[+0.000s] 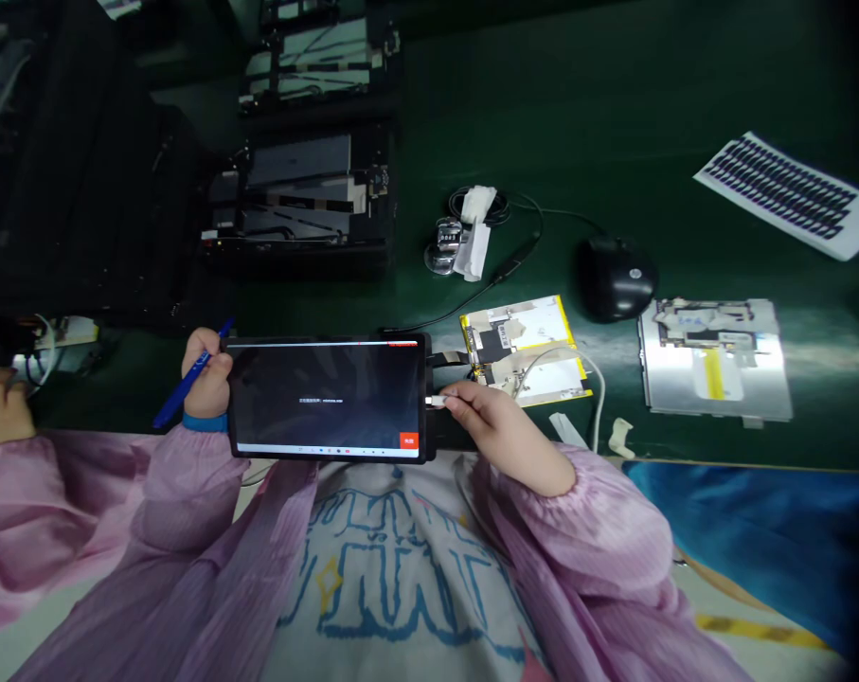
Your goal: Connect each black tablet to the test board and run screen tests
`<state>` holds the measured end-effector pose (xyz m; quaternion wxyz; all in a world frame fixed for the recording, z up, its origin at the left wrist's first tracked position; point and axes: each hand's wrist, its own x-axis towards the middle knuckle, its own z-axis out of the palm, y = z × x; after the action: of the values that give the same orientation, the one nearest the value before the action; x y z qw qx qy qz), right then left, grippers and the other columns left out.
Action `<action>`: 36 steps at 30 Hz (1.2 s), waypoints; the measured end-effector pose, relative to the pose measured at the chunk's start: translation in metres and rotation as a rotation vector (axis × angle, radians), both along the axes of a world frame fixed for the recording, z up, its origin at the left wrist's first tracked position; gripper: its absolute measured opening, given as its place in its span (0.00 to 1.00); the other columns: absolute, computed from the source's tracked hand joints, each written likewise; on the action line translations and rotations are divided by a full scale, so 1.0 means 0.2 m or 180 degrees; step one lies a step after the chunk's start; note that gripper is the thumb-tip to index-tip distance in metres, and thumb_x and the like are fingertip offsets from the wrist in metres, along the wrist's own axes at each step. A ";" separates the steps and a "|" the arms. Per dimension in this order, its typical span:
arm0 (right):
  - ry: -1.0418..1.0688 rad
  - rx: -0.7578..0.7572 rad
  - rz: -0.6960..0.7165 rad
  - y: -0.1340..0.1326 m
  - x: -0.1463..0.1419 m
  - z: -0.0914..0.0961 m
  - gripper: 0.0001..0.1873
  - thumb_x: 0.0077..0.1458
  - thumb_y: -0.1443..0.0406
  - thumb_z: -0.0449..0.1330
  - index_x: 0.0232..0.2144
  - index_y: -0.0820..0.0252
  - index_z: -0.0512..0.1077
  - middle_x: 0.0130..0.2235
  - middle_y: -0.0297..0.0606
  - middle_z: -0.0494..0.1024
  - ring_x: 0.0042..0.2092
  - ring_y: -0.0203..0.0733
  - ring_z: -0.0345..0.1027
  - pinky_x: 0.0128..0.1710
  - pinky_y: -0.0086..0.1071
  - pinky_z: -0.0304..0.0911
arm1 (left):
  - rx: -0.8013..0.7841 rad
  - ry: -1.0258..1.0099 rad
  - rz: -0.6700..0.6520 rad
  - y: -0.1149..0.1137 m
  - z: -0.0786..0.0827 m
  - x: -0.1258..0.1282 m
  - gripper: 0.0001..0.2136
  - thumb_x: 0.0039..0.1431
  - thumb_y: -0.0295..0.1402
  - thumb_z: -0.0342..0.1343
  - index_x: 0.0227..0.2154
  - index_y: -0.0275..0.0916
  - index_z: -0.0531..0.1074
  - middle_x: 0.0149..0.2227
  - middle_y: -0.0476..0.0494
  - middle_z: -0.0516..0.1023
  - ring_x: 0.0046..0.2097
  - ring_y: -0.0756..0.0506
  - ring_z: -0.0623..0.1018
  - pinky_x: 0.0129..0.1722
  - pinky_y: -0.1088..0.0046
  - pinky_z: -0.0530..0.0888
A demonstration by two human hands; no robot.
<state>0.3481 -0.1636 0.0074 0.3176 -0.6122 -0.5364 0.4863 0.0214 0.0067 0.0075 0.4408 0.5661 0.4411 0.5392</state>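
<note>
White plug (437,401) is pinched between thumb and fingers of right grip (496,431), at right edge of flat, dark, glossy tablet (326,379). Slim blue pen (180,390) is held in left grip (207,374), curled closed against tablet's left edge. Tablet is held at near side of smooth dark green bench (543,104); screen is lit, centre writing too small to be read surely. Beyond plug, yellow-edged white packs (546,377) are laid; black rounded mouse (617,277) is marked "hp"; silvery metal plate (677,379) is set farther right.
</note>
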 end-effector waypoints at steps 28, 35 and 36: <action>-0.0332 0.0044 0.0090 0.02 0.00 0.02 0.11 0.59 0.63 0.50 0.30 0.59 0.71 0.29 0.38 0.77 0.31 0.40 0.69 0.33 0.31 0.60 | -0.0070 0.0160 0.0004 -0.01 0.02 0.01 0.25 0.35 0.45 0.71 0.22 0.37 0.60 0.17 0.57 0.54 0.20 0.56 0.53 0.20 0.76 0.47; -0.0707 0.0097 0.0100 0.04 -0.03 0.01 0.12 0.59 0.65 0.49 0.29 0.58 0.72 0.29 0.39 0.78 0.30 0.41 0.71 0.32 0.32 0.60 | -0.0135 0.0160 0.0026 -0.01 0.02 0.01 0.25 0.36 0.44 0.72 0.22 0.37 0.60 0.19 0.56 0.56 0.21 0.55 0.54 0.20 0.74 0.49; -0.0737 0.0121 0.0092 0.04 -0.04 0.01 0.13 0.60 0.65 0.49 0.29 0.59 0.72 0.28 0.39 0.78 0.30 0.41 0.71 0.31 0.32 0.60 | -0.0149 0.0173 0.0054 -0.01 0.01 0.01 0.25 0.36 0.44 0.72 0.22 0.37 0.60 0.19 0.56 0.56 0.22 0.55 0.54 0.20 0.74 0.49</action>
<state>0.3408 -0.1561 0.0090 0.2581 -0.6503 -0.5875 0.4067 0.0225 0.0049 0.0099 0.4372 0.5663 0.4701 0.5169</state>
